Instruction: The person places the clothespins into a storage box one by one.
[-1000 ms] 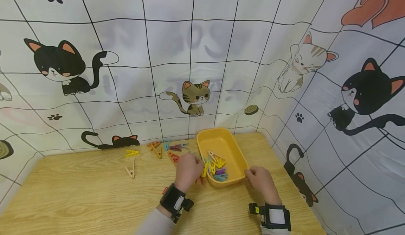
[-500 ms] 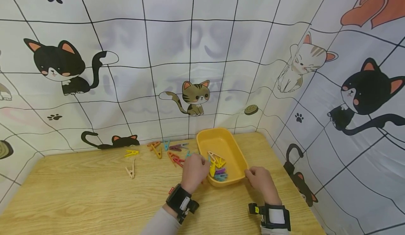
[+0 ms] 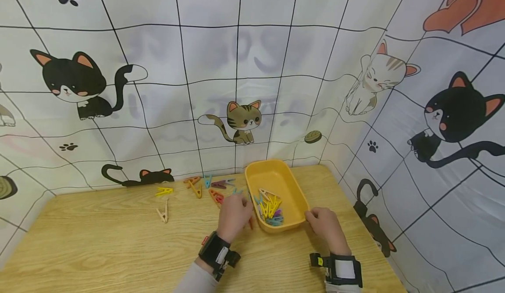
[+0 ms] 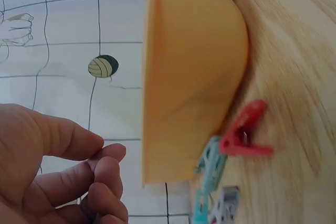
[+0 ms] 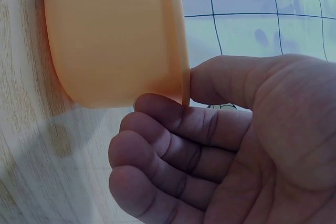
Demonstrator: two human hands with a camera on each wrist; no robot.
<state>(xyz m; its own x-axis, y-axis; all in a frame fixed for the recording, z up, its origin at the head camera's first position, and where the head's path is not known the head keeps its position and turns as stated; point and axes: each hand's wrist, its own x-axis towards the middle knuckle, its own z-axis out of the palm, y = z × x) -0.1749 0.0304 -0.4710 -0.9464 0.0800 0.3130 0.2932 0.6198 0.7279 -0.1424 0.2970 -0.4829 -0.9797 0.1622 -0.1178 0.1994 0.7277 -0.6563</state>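
My right hand [image 3: 326,227] pinches the near right corner of the yellow tray [image 3: 295,187]; in the right wrist view its thumb is on one side of the rim and its fingers on the other. My left hand [image 3: 233,216] is above the table, just left of the tray. Seen from the left wrist, its fingers are curled, the thumb tip meets the index finger, and no object shows between them. Inside the tray lie several clothespins, with yellow ones [image 3: 271,206] on top. Beside the tray are a red clothespin [image 4: 244,137] and a teal clothespin [image 4: 211,166].
More loose clothespins lie left of the tray, including an orange one [image 3: 193,180], a maroon one [image 3: 219,184] and a red one [image 3: 216,196]. Farther left are a yellow clothespin [image 3: 164,191] and a beige one [image 3: 163,212]. A cat-print curtain [image 3: 158,87] borders the wooden table [image 3: 118,244].
My left hand carried a yellow clothespin over the tray and let it go among the others, then moved back left. My right hand has stayed at the tray corner.
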